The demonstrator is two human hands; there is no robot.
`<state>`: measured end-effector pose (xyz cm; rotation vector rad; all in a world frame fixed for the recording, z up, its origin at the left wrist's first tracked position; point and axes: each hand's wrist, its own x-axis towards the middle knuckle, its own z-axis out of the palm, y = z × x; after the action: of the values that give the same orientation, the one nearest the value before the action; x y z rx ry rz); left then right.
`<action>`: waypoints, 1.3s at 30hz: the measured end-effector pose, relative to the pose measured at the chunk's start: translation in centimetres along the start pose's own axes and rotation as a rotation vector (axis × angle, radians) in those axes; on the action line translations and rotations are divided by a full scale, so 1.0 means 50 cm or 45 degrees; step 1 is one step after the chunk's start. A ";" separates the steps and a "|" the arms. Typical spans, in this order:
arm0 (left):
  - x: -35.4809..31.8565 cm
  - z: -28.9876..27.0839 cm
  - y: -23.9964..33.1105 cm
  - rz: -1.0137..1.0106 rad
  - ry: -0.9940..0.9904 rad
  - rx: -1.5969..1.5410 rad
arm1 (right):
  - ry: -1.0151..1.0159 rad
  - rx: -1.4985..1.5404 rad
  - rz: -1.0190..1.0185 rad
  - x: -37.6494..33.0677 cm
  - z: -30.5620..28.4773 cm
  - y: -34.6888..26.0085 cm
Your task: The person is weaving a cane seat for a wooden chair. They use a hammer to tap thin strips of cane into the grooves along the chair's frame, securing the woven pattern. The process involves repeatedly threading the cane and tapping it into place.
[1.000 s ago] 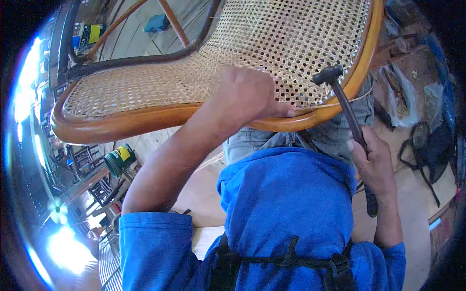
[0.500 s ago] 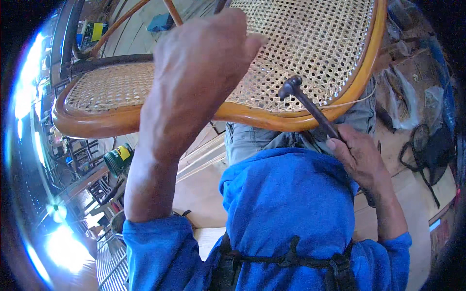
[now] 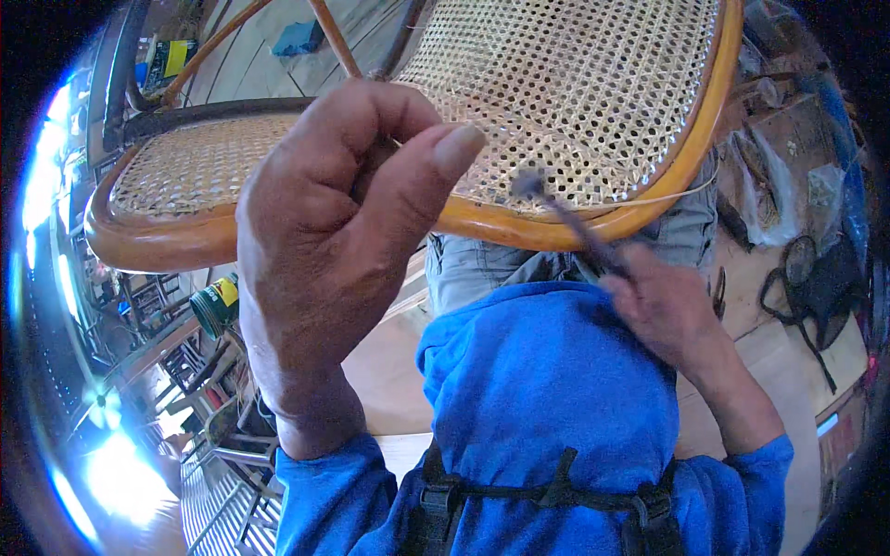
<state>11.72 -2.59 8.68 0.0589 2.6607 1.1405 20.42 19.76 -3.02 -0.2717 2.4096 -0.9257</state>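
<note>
A chair with a glossy orange-brown wooden frame (image 3: 519, 227) and woven cane panels lies across my lap. The larger cane panel (image 3: 575, 83) has open holes; a smaller cane panel (image 3: 199, 162) is on the left. My left hand (image 3: 324, 222) is raised above the frame between them, thumb and curled fingers pinched together. Whatever is in the pinch, if anything, is too small to make out. My right hand (image 3: 672, 306) grips a small dark hammer (image 3: 584, 227), slightly blurred, its head over the larger panel's near edge. A loose cane strand (image 3: 681, 195) curves off the frame's near right.
A green tin (image 3: 213, 308) with a yellow label stands at the left. Plastic bags (image 3: 774, 190) and a black bag with straps (image 3: 820, 296) lie on the floor at the right. A blue cloth-like piece (image 3: 298, 39) is at the far side.
My left hand has come down and nearer, turning so the thumb and curled fingers show. The hammer in my right hand has shifted a little left and lower. The chair has tilted slightly.
</note>
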 end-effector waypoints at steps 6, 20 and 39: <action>-0.006 0.005 -0.004 0.010 0.247 -0.559 | -0.044 0.043 -0.170 -0.013 0.010 0.039; -0.024 0.203 -0.114 -0.416 -0.475 -2.393 | 0.695 0.430 -0.262 0.004 0.000 -0.027; -0.039 0.238 -0.064 -0.329 -0.437 -1.245 | 0.656 1.590 0.004 0.058 -0.025 -0.032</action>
<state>16.68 3.35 -1.12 -0.2331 1.5442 1.9602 17.29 18.19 -2.36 0.4870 1.7104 -2.4529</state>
